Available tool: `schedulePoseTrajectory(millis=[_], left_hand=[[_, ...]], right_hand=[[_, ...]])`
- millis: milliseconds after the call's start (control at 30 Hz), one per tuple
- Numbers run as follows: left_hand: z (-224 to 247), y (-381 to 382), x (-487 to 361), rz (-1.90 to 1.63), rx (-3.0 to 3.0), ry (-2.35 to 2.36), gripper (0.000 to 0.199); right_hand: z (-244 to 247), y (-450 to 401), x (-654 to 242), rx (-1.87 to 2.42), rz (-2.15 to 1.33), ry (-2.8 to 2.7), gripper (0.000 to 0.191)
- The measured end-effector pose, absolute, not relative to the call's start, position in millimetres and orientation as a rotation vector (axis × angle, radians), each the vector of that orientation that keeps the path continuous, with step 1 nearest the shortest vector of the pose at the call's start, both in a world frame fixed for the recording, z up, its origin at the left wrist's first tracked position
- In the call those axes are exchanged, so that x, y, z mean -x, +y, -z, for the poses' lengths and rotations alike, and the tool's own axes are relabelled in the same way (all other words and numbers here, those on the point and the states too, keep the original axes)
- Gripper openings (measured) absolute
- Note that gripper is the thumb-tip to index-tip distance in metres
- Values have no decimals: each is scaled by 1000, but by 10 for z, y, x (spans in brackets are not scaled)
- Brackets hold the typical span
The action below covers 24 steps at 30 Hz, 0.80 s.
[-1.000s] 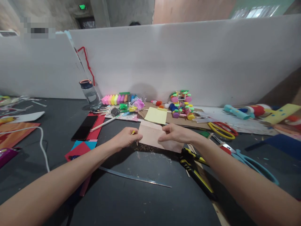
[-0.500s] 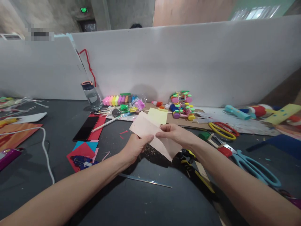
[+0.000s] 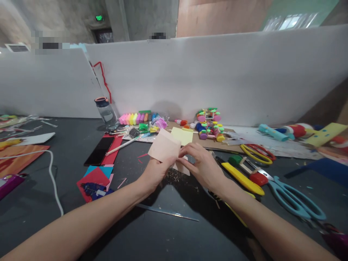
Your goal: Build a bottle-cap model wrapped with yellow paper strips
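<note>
Left of scissors [image 3: 276, 182], left hand [image 3: 155, 172] and right hand [image 3: 201, 166] grip pale paper [image 3: 164, 145]; yellow sheet [image 3: 186, 136] part-hidden.

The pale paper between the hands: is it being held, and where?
Yes. The left hand holds the pale paper by its near side. The right hand has fingertips at its right side; whether they grip cannot be told.

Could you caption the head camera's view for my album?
Left hand grips pale paper, right hand at its edge, above a cluttered dark table.
</note>
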<state>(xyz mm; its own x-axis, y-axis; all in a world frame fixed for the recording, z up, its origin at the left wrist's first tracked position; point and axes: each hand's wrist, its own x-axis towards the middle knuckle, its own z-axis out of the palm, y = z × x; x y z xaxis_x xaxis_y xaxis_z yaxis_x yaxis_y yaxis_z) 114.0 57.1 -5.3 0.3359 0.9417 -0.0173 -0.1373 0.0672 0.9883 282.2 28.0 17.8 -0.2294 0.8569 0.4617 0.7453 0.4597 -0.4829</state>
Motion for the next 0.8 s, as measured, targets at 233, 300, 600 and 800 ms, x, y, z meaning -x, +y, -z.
schedulePoseTrajectory(millis=[233, 300, 600, 800], left_hand=[[-41, 560, -1116, -1028, -1421, 847, 24], [-41, 565, -1112, -1010, -1457, 851, 18], [-15, 572, -1122, -979, -1492, 886, 16], [-13, 571, -1126, -971, -1450, 912, 19]], right_hand=[[-170, 261, -2824, 1351, -183, -2058, 10], [-167, 255, -2813, 1354, -197, -2060, 10], [-161, 265, -2802, 1379, -374, -1976, 13], [-130, 286, -2835, 1435, -613, -1849, 27]])
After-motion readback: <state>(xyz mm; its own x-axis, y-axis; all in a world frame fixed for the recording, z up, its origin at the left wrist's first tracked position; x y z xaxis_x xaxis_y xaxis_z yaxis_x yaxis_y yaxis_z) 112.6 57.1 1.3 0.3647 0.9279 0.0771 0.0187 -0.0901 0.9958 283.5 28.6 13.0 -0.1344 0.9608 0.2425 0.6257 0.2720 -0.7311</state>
